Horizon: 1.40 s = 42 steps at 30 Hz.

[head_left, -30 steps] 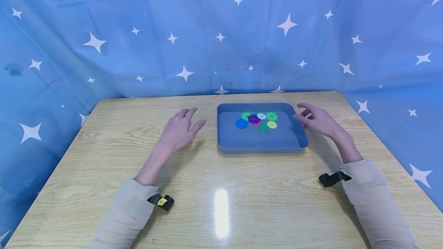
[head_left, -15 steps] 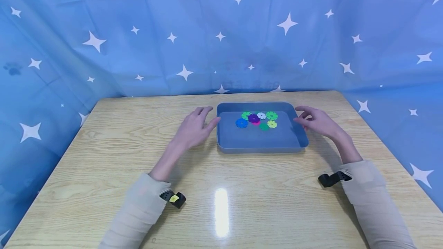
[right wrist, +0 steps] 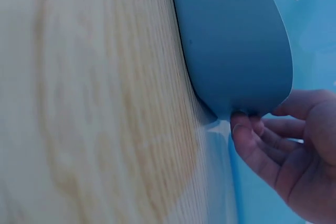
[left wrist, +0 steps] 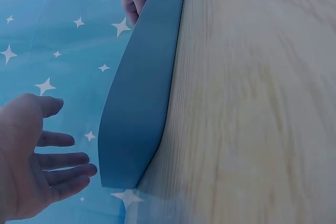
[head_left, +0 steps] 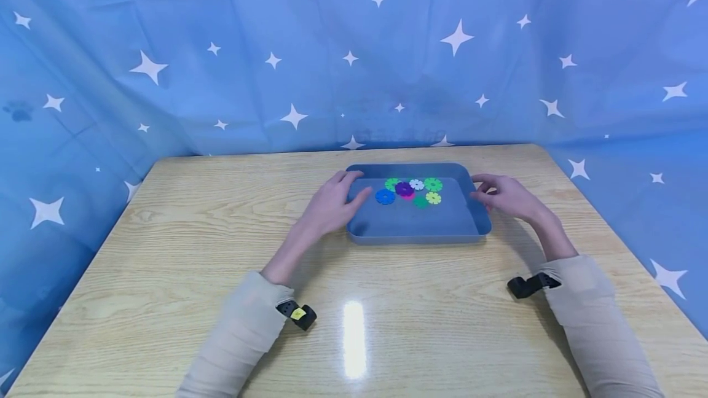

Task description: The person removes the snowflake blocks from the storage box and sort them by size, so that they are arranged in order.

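Blue-grey tray (head_left: 415, 223) flat on the wood-grain bench (head_left: 221, 226), right of centre, toward the far edge. Left hand (head_left: 334, 204) at the tray's left side, fingers wide and relaxed, holding nothing; from the head view, thumb and forefinger reach across the left rim, though whether they touch it I cannot tell. Right hand (head_left: 511, 197) at the opposite end, narrow, pinching the right wall: thumb inside the rim, fingertips against the outer face, as the right wrist view shows. In the tray, toward its far half, a loose cluster of small notched discs, lying flat, some overlapping: blue disc (head_left: 385, 196) leftmost and nearest the left hand; light green disc (head_left: 391, 184) behind it; purple disc (head_left: 404, 189) partly over a pink disc (head_left: 408, 197); white disc (head_left: 416, 184) just beside; bright green disc (head_left: 433, 184) to its right; yellow-green disc (head_left: 434, 198) and darker green disc (head_left: 421, 202) in front. Both forearms in pale sleeves (head_left: 583, 306), a black wrist camera (head_left: 528, 286) on each. Behind the bench, blue cloth (head_left: 221, 23) with white stars.
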Motion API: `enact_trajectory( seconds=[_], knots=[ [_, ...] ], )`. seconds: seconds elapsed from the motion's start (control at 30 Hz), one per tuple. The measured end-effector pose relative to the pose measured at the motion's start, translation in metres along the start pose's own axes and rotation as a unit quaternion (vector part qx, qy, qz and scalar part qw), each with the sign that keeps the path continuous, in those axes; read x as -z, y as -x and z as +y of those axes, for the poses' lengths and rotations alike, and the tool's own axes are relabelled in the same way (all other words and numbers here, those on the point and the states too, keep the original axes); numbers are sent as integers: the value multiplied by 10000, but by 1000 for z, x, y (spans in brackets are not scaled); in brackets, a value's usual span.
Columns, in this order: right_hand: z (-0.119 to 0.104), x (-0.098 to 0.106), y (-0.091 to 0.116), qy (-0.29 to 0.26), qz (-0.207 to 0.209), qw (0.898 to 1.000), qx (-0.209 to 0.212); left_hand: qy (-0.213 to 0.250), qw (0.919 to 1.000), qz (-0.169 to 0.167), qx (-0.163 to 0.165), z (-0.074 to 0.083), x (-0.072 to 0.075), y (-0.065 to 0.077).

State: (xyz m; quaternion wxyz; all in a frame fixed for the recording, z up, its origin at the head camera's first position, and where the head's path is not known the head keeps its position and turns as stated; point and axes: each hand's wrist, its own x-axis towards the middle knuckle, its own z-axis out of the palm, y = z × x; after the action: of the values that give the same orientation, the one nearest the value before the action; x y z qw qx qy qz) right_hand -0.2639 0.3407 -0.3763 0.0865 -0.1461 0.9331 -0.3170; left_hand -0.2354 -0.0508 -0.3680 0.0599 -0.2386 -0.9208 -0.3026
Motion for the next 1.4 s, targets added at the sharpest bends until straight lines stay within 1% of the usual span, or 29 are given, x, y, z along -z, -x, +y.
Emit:
enact_trajectory(
  seconds=[0.13, 0.37, 0.6, 0.77, 0.93, 1.17, 1.3, 1.4],
  knots=[
    [-2, 0, 0, -42, -11, 10000, 6, 166, 9998, -68, -68, 4, -7, -5],
    [-2, 0, 0, -16, -24, 10000, -56, 706, 9971, -246, -146, 9, -19, -15],
    [-2, 0, -1, -52, -54, 9999, -94, 1043, 9937, -354, -190, 12, -34, -29],
    [-1, -1, -1, -77, -73, 9999, -89, 1184, 9922, -371, -101, 15, -46, -40],
    [-2, -1, -1, -78, -71, 9999, -78, 1315, 9905, -403, 18, 19, -54, -50],
    [-2, -1, -1, -86, -72, 9999, -70, 1565, 9861, -482, 277, 26, -65, -63],
    [-3, -1, 0, -89, -64, 9999, -65, 1671, 9842, -497, 313, 29, -71, -71],
    [-3, -1, 0, -101, -69, 9999, -69, 1821, 9812, -555, 326, 30, -75, -76]
  ],
)
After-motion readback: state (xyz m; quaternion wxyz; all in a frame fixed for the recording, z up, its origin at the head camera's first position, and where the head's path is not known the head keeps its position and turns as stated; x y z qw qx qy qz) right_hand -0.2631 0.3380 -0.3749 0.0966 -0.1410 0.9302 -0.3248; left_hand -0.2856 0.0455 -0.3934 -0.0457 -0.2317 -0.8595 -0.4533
